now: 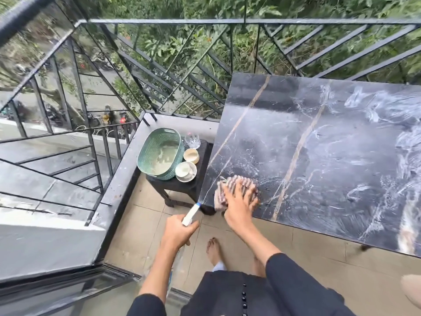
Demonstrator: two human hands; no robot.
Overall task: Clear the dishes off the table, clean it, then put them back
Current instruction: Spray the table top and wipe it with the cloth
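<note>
- A tiled balcony behind a black metal railing [205, 21] holds a black marble-look table [319, 144], its top streaked with wet swirls on the right.
- The right hand [239, 206] lies flat, fingers spread, pressing a striped cloth [234, 182] on the table's near left corner.
- The left hand [177, 231] grips a spray bottle [191, 213] off the table's edge, nozzle pointing towards that corner.
- The dishes sit together on a low black stool [182, 185] just beside the table: a green woven basket [175, 169], a cut glass [192, 140], a cup [191, 155] and a cup on a saucer [185, 171].
- The step is wiping; it likely goes best with overlapping passes from this corner towards the streaked side, palm pressure kept even.
- Wiping right over the edge risks dripping on the dishes below.
</note>
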